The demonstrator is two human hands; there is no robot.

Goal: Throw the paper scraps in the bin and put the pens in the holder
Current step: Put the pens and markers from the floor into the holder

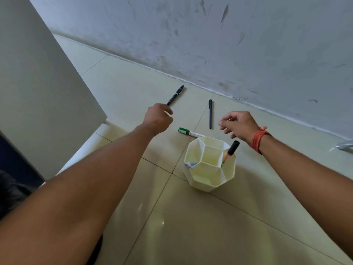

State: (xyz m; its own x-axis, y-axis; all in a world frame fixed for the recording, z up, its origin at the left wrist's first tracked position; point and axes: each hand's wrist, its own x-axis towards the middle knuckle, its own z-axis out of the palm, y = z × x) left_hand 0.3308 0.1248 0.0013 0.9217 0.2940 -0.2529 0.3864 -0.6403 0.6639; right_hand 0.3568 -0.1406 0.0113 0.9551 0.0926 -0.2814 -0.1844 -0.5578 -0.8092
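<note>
A white multi-compartment holder (208, 180) stands on the tiled floor. An orange marker with a black cap (231, 150) leans in its right compartment, and a blue-and-white pen tip (190, 164) shows in its left one. Behind it lies a green-capped white marker (188, 131). A slim dark blue pen (210, 114) lies further back. A black pen (175, 95) lies at the back left. My left hand (157, 118) hovers at that pen's near end, fingers curled, gripping nothing. My right hand (236, 125) hangs empty with fingers apart, right of the blue pen. No paper scraps or bin show.
A scuffed grey wall (229, 44) runs along the back of the floor. A large pale panel (38, 83) rises on the left. A metal object (344, 144) pokes in at the right edge. Dark cloth lies at the lower left.
</note>
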